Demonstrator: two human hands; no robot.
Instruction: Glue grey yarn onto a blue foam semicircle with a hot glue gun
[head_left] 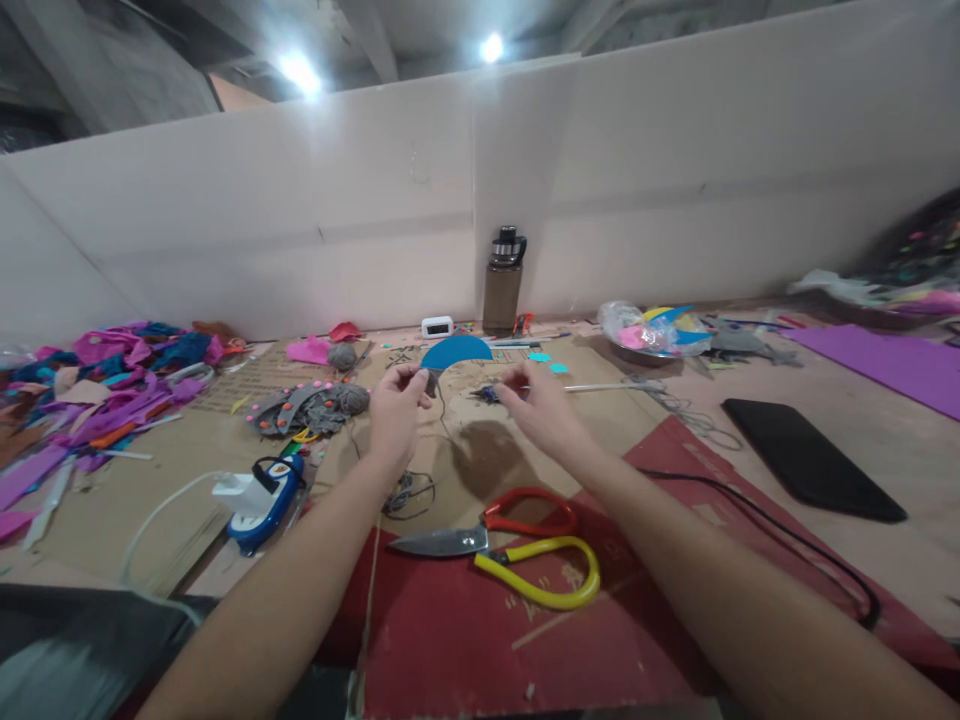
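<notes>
My left hand (400,412) is closed in a pinch on a small piece of grey yarn (433,384), and a loose strand hangs below it. To its right, my right hand (534,398) has its fingers bent together; what they hold, if anything, is hidden. Beside those fingertips shows a dark, pointed tool (487,394), and a thin whitish rod (604,387) lies in line with it behind the hand. Both hands are over the brown cardboard (480,480). Nearer to me lie large scissors (442,542) with one red and one yellow handle.
Grey yarn and pink-dotted strips (300,408) lie left, beyond a blue power strip (266,505). Coloured scraps (127,380) fill the far left. At the back stand a bottle (502,285) and a small white clock (437,327). A black phone (814,460) and purple sheet (892,360) lie right.
</notes>
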